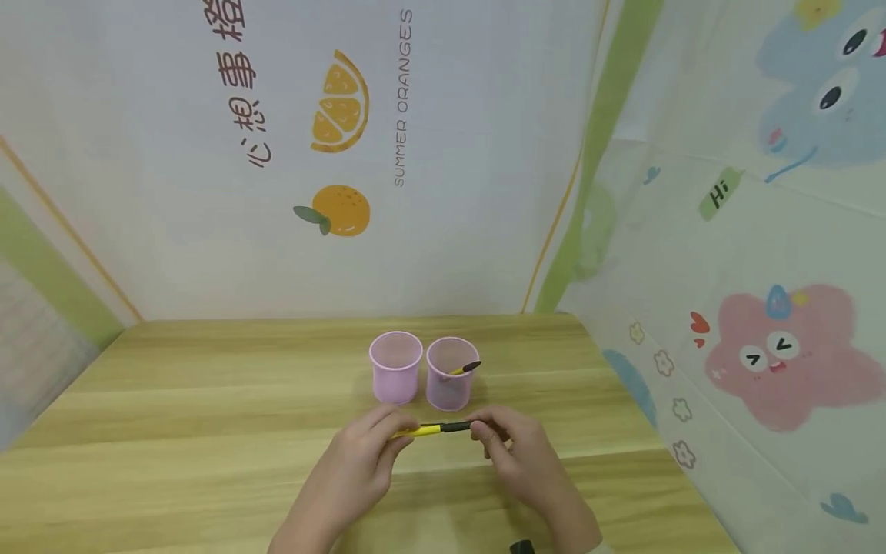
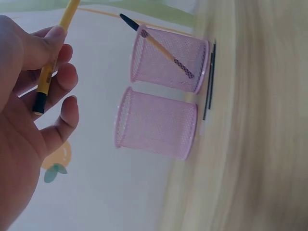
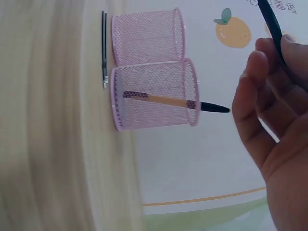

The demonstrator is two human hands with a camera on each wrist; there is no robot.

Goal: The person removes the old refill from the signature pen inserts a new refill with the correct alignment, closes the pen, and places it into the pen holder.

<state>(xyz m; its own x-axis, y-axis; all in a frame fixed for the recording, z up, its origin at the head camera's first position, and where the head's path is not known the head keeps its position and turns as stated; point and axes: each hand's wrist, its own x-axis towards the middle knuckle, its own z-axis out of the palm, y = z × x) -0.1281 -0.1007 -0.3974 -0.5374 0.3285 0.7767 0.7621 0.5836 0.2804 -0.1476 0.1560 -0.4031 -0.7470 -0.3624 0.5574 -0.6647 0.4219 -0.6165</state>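
A yellow pen with a black front part [image 1: 427,431] lies level between both hands. My left hand [image 1: 363,458] pinches its yellow barrel between thumb and fingers; the black end cap shows beneath the fingers in the left wrist view. My right hand [image 1: 519,462] pinches the black part [image 3: 271,24] at the other end. Just beyond the hands stand two pink mesh pen cups, the left one [image 1: 395,385] and the right one [image 1: 448,392]. A second yellow and black pen [image 3: 166,100] leans inside the right cup, its black tip above the rim.
Two thin black rods, like pen refills [image 3: 104,48], lie on the wooden table [image 1: 208,415] close in front of the cups. A small black object [image 1: 522,547] sits at the near edge beside the right forearm. Printed cloth walls rise behind and at the right.
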